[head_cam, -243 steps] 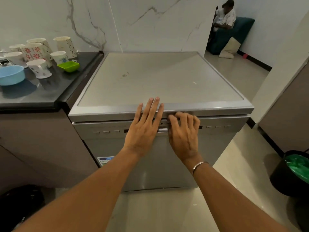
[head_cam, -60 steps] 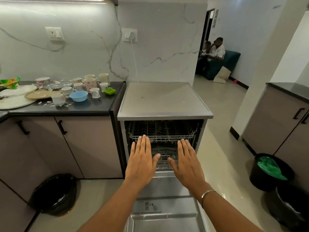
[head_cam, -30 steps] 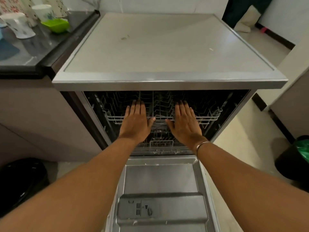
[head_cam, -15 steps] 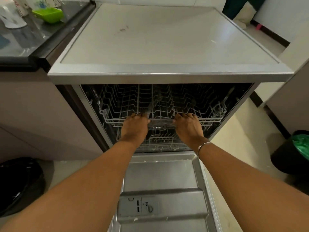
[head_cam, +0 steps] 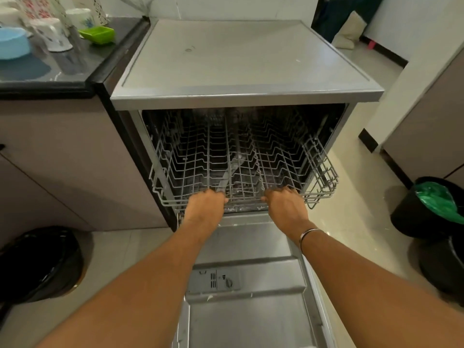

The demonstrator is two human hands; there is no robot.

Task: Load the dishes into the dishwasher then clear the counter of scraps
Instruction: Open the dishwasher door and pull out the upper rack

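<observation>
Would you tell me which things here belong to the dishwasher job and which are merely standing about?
Job: upper rack, gripped by left hand and right hand; open door; cups, blue bowl, green dish on counter.
Standing about: pale cushion; right-hand cabinet; green-lined bin, perhaps for scraps.

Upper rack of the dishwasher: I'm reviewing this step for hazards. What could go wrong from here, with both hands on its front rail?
The left hand and right hand grip the upper rack near its middle; an uneven pull might skew it on its runners. The open door lies low before the person, a likely shin or trip hazard when fetching the cups from the counter.
</observation>
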